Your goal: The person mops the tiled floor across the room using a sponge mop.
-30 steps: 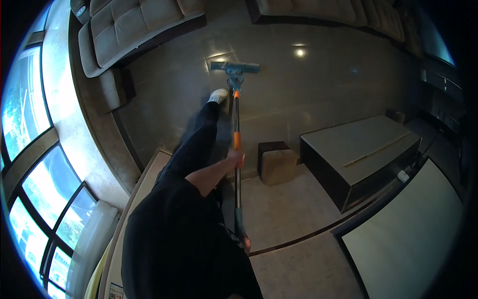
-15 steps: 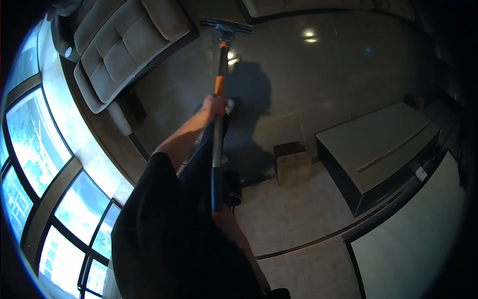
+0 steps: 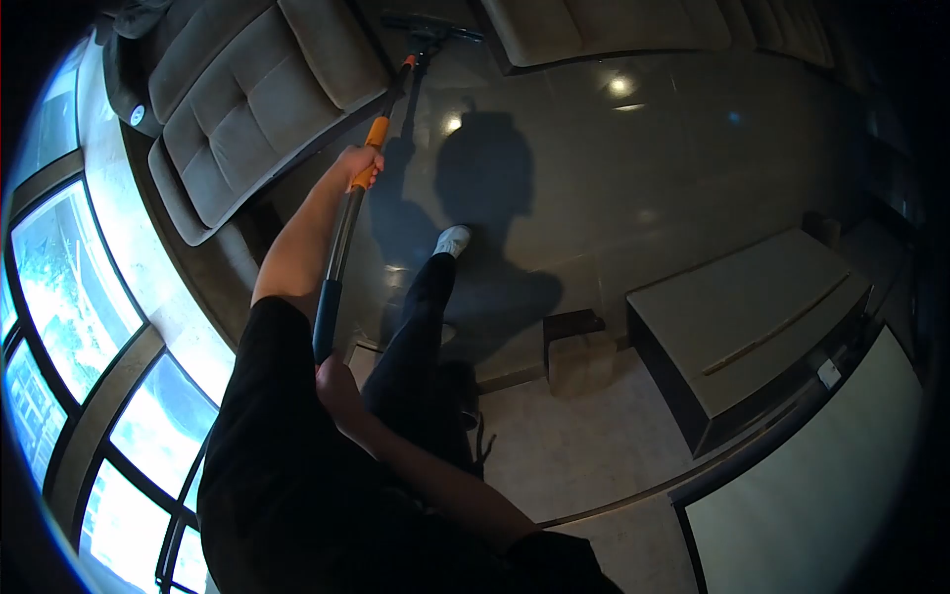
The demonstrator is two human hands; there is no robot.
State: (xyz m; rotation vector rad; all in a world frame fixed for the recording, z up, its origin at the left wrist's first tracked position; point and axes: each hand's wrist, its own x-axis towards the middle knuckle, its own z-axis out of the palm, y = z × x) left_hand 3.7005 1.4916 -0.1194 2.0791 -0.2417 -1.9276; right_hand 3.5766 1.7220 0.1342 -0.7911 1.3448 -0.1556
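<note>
A long-handled mop (image 3: 341, 243) slants away from me, with a grey pole, an orange collar and a dark blue grip at the near end. Its wide dark mop head (image 3: 431, 32) rests on the floor in the gap between two sofas. My left hand (image 3: 360, 166) is closed round the pole at the orange collar. At the pole's near end, my right hand (image 3: 338, 384) is wrapped round the lower part of the grip, its fingers partly hidden. One white shoe (image 3: 453, 241) of mine stands on the shiny dark tile floor (image 3: 584, 178).
A tufted brown sofa (image 3: 242, 114) lies on the left, by tall windows (image 3: 74, 272). Another sofa (image 3: 614, 30) stands at the far side. On the right are a low table (image 3: 742, 317) and a small box-like stool (image 3: 582, 363). A pale panel (image 3: 802, 475) fills the lower right.
Both hands and the mop have swung to the left, and the mop head has moved farther off, toward the gap between the sofas. My white shoe shows more fully now.
</note>
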